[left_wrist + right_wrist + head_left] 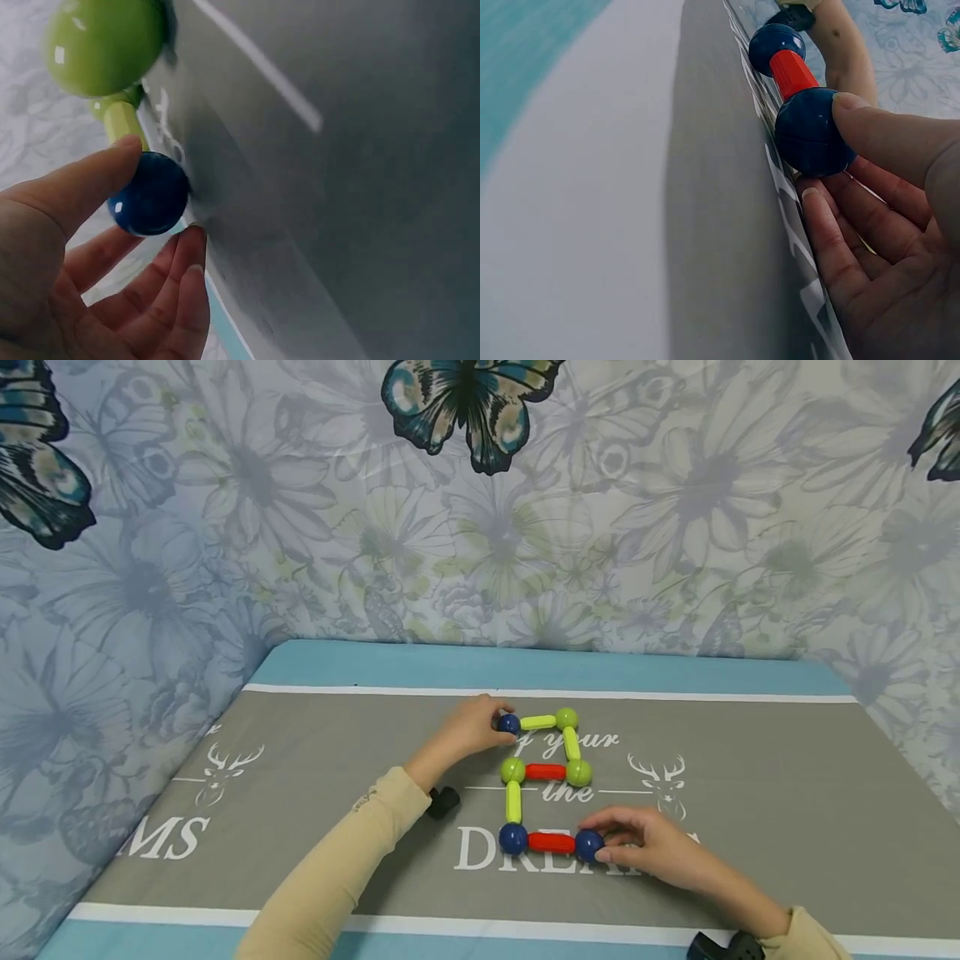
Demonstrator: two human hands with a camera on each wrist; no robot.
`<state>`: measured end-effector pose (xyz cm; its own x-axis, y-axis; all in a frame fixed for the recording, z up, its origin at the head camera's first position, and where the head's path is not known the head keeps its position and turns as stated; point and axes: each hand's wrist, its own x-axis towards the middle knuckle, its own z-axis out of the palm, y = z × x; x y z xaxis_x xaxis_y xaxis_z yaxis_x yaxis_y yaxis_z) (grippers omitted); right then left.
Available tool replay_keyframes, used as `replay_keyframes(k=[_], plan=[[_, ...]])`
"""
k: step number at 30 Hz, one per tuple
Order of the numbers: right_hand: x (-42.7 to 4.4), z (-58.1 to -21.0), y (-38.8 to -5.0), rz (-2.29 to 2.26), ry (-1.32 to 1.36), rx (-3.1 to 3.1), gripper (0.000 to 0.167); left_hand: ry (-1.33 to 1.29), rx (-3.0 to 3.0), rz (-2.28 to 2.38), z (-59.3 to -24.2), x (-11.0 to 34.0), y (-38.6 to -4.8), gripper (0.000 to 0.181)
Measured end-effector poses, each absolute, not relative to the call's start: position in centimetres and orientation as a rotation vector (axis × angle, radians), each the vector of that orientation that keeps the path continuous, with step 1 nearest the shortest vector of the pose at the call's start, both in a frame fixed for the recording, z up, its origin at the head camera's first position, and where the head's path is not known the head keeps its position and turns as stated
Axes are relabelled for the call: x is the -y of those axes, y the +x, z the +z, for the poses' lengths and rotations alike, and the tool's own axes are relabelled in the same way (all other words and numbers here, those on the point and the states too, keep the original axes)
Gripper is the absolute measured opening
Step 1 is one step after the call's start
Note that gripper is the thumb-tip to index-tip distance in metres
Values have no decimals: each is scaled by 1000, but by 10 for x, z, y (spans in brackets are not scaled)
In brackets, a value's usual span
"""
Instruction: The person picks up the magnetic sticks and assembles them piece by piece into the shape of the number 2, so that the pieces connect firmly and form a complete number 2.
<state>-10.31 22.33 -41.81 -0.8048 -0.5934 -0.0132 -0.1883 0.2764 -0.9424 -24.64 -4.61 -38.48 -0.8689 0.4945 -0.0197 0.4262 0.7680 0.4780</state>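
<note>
A zigzag chain of toy balls and rods lies on the grey tablecloth. At its far end my left hand point(477, 725) pinches a blue ball point(150, 193) between thumb and fingers. From there a yellow-green rod point(538, 722) leads to a green ball point(567, 718), then another rod point(572, 744) and a second green ball point(579, 772). A red rod point(545, 772) joins it to a third green ball point(513, 770). Below, a yellow-green rod point(513, 802) meets a blue ball point(513, 839). My right hand point(652, 843) grips the near end's blue ball point(814, 131), beside a red rod point(793, 73).
The grey cloth point(787, 827) has white lettering, deer heads and white bands, with light blue borders point(525, 658) at its far and near edges. Behind the table hangs a flowered wall covering point(675, 527) with butterflies point(468, 410). Dark straps point(444, 802) sit at both wrists.
</note>
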Motion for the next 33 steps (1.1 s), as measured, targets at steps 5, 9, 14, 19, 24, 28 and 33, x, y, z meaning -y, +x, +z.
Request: replay_keyframes(k=[5,9,14,19,24,28,33], plan=[[-222,-418,-103,-1529,-689,-2183,34,698,-2853,636,-387,41,-252,43],[-222,-417,-103,-1522,-678,-2192,34,685,-2870,647,-387,40,-253,42],[-222,-416,-103,-1515,-679,-2213,35,701,-2891,644,-387,42,-253,45],[-221,-417,-104,-1497,-678,-2231,35,685,-2905,743,-389,54,-244,49],[-223,-416,-105,-1490,-665,-2234,35,706,-2916,885,-388,83,-228,48],[-223,-417,-104,-1506,-682,-2227,36,734,-2957,899,-384,111,-213,47],[-226,-417,-104,-1473,-715,-2250,36,753,-3033,862,-384,147,-197,49]])
